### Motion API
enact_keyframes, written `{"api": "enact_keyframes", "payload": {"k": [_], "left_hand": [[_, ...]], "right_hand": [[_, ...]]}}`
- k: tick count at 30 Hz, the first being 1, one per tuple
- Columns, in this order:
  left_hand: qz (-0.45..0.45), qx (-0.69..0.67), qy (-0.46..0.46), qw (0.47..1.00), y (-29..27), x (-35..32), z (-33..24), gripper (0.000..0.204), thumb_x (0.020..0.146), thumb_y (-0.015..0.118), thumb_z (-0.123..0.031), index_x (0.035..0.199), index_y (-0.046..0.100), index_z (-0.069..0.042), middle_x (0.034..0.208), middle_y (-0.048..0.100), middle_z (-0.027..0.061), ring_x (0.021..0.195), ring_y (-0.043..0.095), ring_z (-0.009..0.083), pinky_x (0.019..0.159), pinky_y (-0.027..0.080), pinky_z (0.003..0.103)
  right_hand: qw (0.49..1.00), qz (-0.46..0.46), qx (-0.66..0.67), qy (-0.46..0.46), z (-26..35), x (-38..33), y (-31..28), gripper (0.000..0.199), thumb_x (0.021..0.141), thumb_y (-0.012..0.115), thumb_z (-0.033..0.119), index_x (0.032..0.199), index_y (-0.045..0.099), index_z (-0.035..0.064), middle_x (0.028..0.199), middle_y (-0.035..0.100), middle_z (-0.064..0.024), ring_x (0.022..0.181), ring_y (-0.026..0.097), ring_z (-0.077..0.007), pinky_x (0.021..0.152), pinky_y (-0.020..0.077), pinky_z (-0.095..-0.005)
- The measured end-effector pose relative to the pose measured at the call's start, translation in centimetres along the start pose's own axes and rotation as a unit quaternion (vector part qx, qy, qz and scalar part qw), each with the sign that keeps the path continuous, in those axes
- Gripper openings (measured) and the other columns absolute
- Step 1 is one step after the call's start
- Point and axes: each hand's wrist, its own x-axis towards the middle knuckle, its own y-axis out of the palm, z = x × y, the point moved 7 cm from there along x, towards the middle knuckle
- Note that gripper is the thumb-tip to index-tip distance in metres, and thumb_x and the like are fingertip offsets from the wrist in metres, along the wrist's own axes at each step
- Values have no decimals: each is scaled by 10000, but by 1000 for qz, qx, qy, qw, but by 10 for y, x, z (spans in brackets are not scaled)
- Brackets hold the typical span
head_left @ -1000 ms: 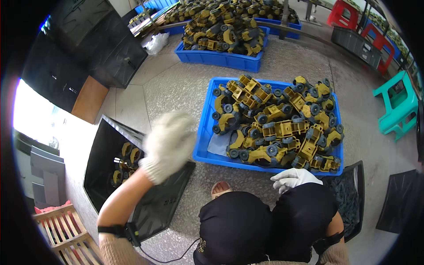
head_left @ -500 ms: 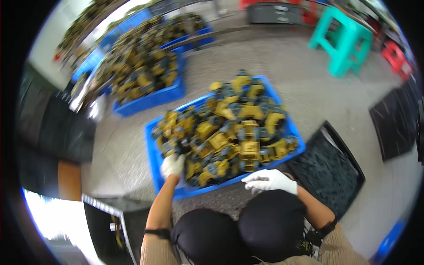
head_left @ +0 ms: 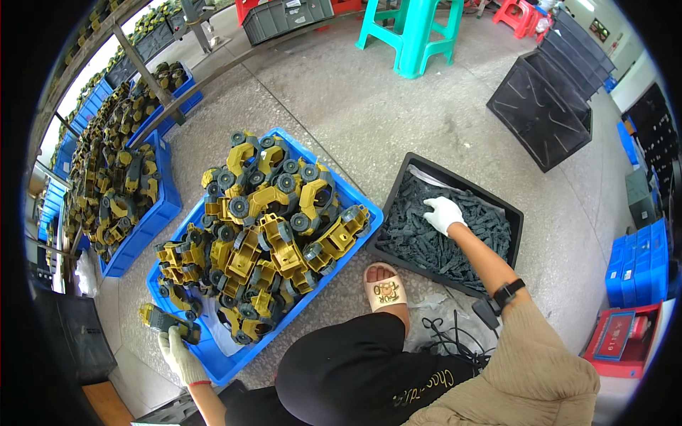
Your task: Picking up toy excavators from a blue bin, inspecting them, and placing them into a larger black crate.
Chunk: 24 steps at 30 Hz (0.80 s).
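Now I see the right hand (head_left: pixel 445 215) has reached the gray pieces (head_left: pixel 426 246) | left hand (head_left: pixel 181 358) clamped on a toy truck (head_left: pixel 169 321) | hands apart, both at parts | right grip: can't tell

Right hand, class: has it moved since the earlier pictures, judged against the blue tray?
Yes. The right hand has moved rightward, from beside the blue tray to the dark parts in the black tray.

Toy vehicles (head_left: pixel 285 250) heaped above rim of blue crate (head_left: pixel 222 368) bar low passage. Crate corner touches or nearly touches black tray (head_left: pixel 517 231). Beyond both, open floor (head_left: pixel 341 92) runs to green stool (head_left: pixel 415 42).
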Motion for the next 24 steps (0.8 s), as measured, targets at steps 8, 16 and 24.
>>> {"api": "enact_keyframes", "payload": {"k": [8,16,24], "left_hand": [[123,-295,-27,947,33,-57,-55,431,928,624,-114,1343,544,-33,1219,653,116,1141,623,269,1014,490,473],[285,53,-48,956,152,-100,-134,315,881,678,-215,1105,681,5,964,675,26,881,608,109,828,493,288],[344,102,33,933,188,-124,-160,251,834,740,-267,889,686,-28,748,643,85,665,598,148,656,492,326]], "right_hand": [[996,82,-30,-5,20,28,30,442,844,557,371,1090,745,56,1115,707,-216,1059,682,-374,937,534,-424],[821,235,519,-21,142,-90,-56,242,947,687,233,1094,581,73,864,621,-24,704,618,-117,627,532,-281],[677,394,593,-186,350,-177,-111,231,927,689,43,1129,579,31,940,622,-42,786,624,-112,715,557,-286]]}}
